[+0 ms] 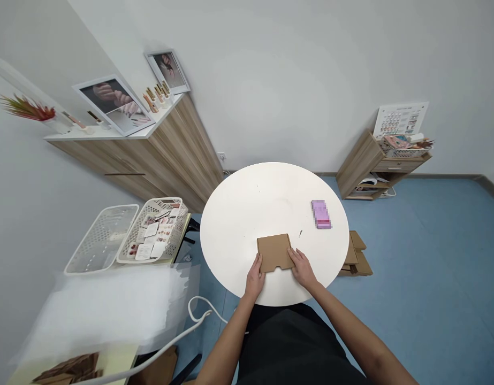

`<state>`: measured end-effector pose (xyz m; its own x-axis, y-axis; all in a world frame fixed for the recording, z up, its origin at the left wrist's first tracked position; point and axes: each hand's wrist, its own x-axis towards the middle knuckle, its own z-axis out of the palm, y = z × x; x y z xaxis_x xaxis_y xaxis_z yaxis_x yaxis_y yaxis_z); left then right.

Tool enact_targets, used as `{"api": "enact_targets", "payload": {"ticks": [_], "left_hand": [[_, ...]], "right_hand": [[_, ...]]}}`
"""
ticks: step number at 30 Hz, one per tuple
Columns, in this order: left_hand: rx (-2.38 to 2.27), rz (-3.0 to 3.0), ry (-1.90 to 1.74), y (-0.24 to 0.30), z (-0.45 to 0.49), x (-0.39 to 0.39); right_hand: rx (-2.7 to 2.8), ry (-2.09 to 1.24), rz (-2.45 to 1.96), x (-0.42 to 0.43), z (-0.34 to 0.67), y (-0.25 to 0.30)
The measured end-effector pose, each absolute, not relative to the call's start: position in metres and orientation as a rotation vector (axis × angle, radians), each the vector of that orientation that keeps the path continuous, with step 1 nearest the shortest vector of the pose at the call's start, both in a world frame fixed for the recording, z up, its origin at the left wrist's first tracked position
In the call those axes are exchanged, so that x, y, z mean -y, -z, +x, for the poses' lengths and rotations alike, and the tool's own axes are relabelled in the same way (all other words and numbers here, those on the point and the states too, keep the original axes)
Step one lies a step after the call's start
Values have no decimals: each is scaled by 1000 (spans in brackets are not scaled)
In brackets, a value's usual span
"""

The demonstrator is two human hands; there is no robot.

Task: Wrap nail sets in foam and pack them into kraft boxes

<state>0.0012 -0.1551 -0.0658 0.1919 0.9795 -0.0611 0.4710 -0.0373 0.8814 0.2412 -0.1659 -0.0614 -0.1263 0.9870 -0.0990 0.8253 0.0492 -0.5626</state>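
Note:
A flat brown cardboard box [274, 253] lies closed over the near part of the round white table [230, 214], a small notch in its near edge. My left hand [255, 278] grips its left side near the front corner. On the opposite side, my right hand [303, 267] holds the right edge, fingers against the cardboard. Whether the box rests on the tabletop or is slightly raised, I cannot tell. Farther right on the table sits a purple packet [321, 214], blurred by pixels. A small dark mark or scrap [300, 233] shows between box and packet.
To the left, a white basket [128, 251] of cards and packets stands beside another white basket [80, 262]. A white cable [170, 342] loops at lower left. Cardboard boxes [356, 256] lie on the floor right of the table. A wooden cabinet [186, 144] stands behind left.

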Motion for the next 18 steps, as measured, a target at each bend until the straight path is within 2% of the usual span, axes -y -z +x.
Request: {"api": "enact_targets", "payload": {"ticks": [10,18], "left_hand": [[-1498,1227,-806,-2,-5,117],[-1491,1206,-749,-28,-9,95]], "right_hand": [[1548,-1235,-1662,132,249,2],[1333,-1437,-1669,101,260,-27]]}}
